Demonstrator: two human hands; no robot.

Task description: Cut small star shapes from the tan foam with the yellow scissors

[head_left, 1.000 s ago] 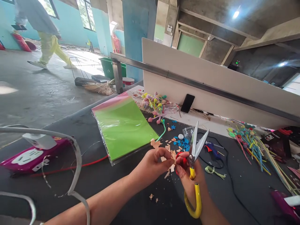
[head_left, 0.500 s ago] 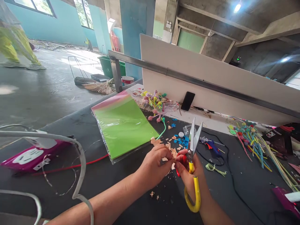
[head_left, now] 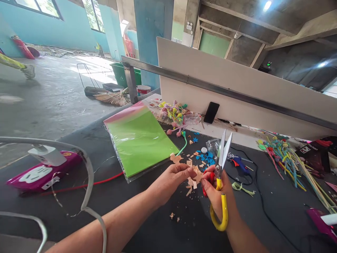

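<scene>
My right hand [head_left: 217,196] is closed round the yellow-handled scissors [head_left: 220,182], whose blades point up and stand slightly apart. A small red piece shows under its fingers. My left hand [head_left: 171,181] pinches a small peach-coloured foam piece [head_left: 195,174] right beside the scissors. Peach scraps [head_left: 174,217] lie on the black table [head_left: 131,207] under and in front of both hands. Blue foam bits [head_left: 207,159] lie just beyond them.
A wrapped stack of green foam sheets [head_left: 138,140] lies to the left. A pink power strip [head_left: 43,172] with a white cable sits at far left. A glue gun [head_left: 238,163], coloured stems [head_left: 286,158], a phone [head_left: 211,112] against the white divider [head_left: 237,88].
My left hand has loosened and shifted slightly left, showing more of the peach piece. The scissors have tilted a little right. A person walking at far left has almost left the view.
</scene>
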